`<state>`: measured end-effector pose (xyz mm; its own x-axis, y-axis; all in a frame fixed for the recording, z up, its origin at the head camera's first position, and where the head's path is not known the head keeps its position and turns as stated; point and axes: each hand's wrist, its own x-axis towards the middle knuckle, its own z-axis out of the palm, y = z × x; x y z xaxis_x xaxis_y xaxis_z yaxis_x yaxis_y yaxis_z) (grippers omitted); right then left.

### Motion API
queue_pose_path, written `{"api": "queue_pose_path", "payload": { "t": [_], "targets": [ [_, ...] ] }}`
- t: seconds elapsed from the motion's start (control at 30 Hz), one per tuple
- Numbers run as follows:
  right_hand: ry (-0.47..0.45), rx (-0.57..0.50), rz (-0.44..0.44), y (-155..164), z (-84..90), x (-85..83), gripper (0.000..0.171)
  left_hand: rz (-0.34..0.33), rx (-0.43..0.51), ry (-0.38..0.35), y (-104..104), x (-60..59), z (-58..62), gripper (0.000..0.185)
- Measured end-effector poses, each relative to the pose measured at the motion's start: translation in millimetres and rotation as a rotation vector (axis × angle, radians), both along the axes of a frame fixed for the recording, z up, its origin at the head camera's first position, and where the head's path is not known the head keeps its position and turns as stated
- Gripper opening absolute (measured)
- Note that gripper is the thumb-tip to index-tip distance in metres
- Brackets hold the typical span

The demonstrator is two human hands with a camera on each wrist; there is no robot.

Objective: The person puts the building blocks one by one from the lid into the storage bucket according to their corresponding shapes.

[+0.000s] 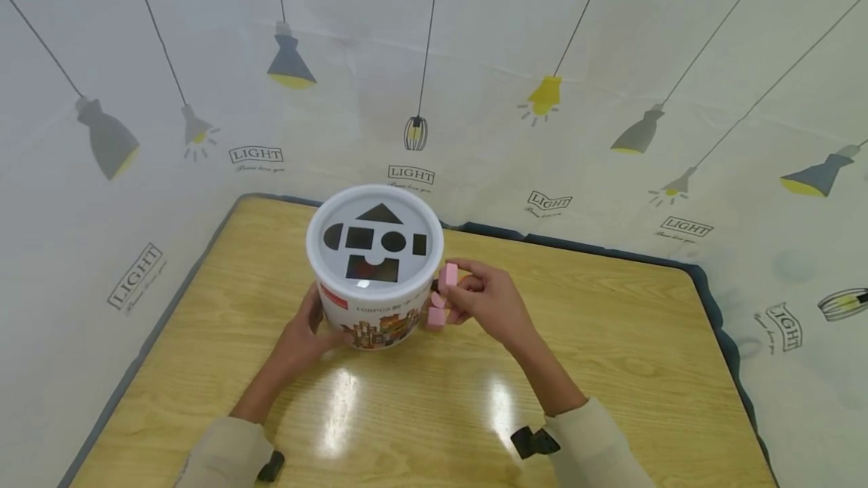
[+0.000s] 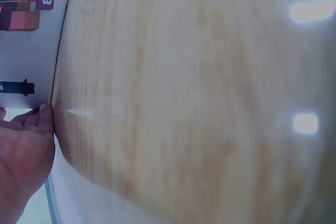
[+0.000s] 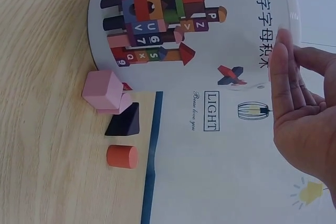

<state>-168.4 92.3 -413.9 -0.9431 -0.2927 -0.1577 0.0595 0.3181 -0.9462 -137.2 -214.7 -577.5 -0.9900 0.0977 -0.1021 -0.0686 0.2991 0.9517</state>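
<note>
1. A white round tub [image 1: 374, 277] with a shape-sorter lid [image 1: 375, 236] stands on the wooden worktop [image 1: 610, 352], toward its far side, right in front of the person.
2. The left hand [image 1: 305, 333] lies flat against the tub's lower wall, fingers straight, steadying rather than gripping it; the left wrist view shows the fingertips [image 2: 46, 116] touching the wall near the base.
3. The right hand [image 1: 484, 296] pinches a small pink block [image 1: 448, 276] between thumb and fingers, just beside the tub's rim. Another pink block [image 1: 436, 316] sits below it by the tub's foot.
4. In the right wrist view a dark triangular block [image 3: 124, 123] and an orange cylinder [image 3: 122, 156] lie on the worktop near the pink pieces.
5. The pink block looks rigid, light and smooth-faced, likely painted wood. I'd judge a pinch on two opposite flat faces holds it best, leaving one end free.
6. The tub looks stiff plastic with a slick printed wall. It could slide on the glossy worktop, so a palm low on its side seems the sensible hold.
</note>
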Motion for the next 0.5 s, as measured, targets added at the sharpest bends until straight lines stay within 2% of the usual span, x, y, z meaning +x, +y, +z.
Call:
{"api": "queue_pose_path", "payload": {
  "t": [0.2,0.5],
  "targets": [
    [0.015,-0.011,-0.008,-2,3.3,-0.5,0.039,-0.006,0.009,-0.001,-1,0.4,1.1,0.114],
    [0.035,-0.025,-0.047,-5,12.4,-2.9,0.043,-0.007,0.004,-0.008,0,1.7,4.7,0.114]
  ]
}}
